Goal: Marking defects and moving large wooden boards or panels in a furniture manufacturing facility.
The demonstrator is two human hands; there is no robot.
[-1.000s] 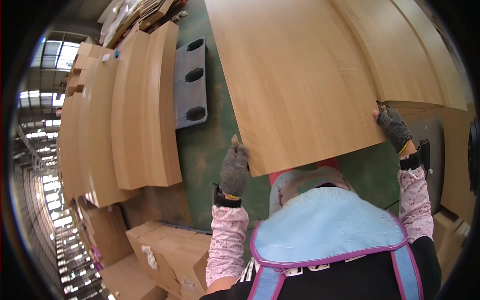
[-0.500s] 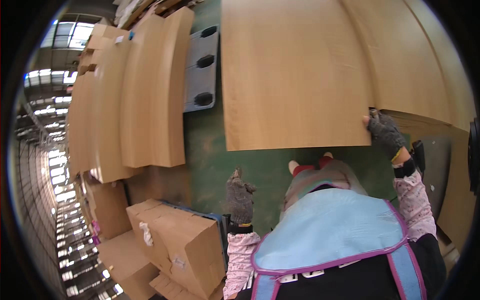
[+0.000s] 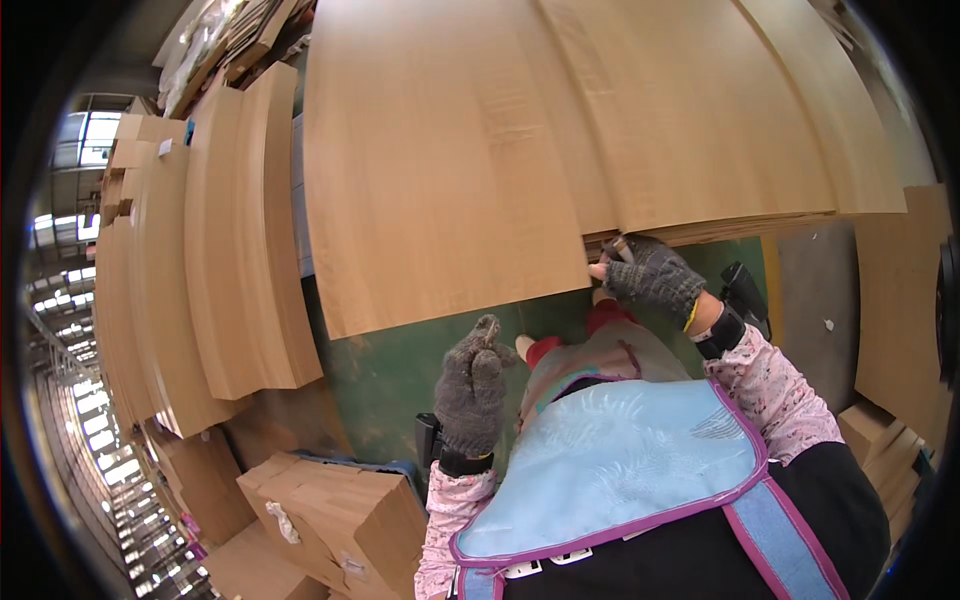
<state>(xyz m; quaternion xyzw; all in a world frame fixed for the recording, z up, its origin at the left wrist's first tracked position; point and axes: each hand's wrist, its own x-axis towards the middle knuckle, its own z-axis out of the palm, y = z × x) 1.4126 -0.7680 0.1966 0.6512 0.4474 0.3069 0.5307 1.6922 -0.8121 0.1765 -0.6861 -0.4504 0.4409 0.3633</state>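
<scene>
Overhead, two gloved hands, one veneer sheet (image 3: 440, 170)

You stand on a green workshop floor (image 3: 390, 370) flanked at your left by tall stacks of curved wooden panels (image 3: 215, 250), with brown cardboard boxes (image 3: 340, 515) near your feet and daylight pouring through a long row of windows (image 3: 75, 420) along the far left wall.
</scene>
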